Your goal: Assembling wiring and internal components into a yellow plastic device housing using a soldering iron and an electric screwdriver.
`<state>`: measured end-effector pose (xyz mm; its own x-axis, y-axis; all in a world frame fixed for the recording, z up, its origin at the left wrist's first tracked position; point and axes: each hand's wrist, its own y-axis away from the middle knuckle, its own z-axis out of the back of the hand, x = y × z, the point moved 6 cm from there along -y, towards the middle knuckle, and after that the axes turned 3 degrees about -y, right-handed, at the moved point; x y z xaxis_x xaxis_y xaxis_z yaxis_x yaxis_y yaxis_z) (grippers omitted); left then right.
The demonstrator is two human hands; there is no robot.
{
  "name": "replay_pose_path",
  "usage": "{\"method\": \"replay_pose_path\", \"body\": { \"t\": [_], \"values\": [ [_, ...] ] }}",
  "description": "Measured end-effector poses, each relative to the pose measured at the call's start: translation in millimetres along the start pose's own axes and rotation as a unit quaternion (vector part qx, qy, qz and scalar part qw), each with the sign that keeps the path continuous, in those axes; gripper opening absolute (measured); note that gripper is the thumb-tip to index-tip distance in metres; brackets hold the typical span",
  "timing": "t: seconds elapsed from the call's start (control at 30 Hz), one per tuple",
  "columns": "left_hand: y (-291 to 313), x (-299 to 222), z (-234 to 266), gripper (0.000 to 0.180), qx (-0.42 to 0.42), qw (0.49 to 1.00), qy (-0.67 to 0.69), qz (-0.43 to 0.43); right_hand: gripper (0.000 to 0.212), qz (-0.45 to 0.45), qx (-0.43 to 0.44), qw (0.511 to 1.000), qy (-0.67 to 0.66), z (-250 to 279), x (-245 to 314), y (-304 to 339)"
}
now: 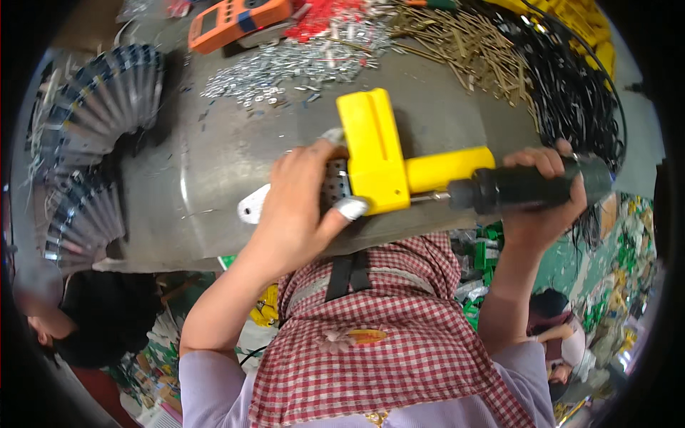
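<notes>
My left hand [296,192] grips a yellow plastic housing [378,160] by its left side, white coverings on the thumb and a fingertip. A yellow tube [449,165] juts rightward from the housing. Under my fingers shows a dark perforated piece [335,182], and a white tab with holes [251,205] pokes out past the hand's left. Wrapped in my right hand [546,200] is a black power screwdriver [492,191], held level. Its bit [432,197] points left and meets the housing's right side below the tube; the exact contact is hidden.
Heaps of small metal parts [278,71], brass-coloured rods [471,50] and black cords [574,100] lie along the far side of the metal table [214,157]. An orange meter [239,23] sits at the back. Fanned dark strips [107,100] line the left. Other people are near both lower sides.
</notes>
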<state>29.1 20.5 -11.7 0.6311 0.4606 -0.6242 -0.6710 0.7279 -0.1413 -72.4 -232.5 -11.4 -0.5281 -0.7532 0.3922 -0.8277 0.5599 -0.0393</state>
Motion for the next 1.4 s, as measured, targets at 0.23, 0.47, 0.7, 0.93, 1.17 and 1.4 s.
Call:
{"method": "replay_pose_path", "body": {
  "t": [0.23,0.47,0.7,0.93,1.17,1.4],
  "values": [
    [1.7,17.0,17.7,0.041,-0.109,0.991,0.079,0.002,0.043,0.028,-0.028,0.998,0.043,3.3,4.0,14.2],
    [-13.8,26.7,36.5,0.027,-0.009,0.972,-0.175,-0.159,0.042,0.027,-0.017,0.998,0.061,0.7,5.0,12.8],
    [-7.7,20.5,37.1,0.025,-0.009,0.968,-0.175,-0.179,0.043,0.031,-0.03,0.998,0.035,4.3,5.0,13.3],
    [34.3,-3.9,5.9,0.023,-0.121,0.988,0.089,-0.036,0.042,0.019,-0.029,0.999,0.033,5.1,4.7,13.5],
    [35.9,-1.7,0.8,0.021,-0.138,0.985,0.101,-0.017,0.037,0.005,-0.006,1.0,-0.008,9.5,3.4,11.1],
    [36.8,-1.5,-1.9,0.027,-0.148,0.984,0.097,-0.009,0.038,0.007,-0.019,1.0,-0.019,10.0,1.5,11.1]
  ]
}}
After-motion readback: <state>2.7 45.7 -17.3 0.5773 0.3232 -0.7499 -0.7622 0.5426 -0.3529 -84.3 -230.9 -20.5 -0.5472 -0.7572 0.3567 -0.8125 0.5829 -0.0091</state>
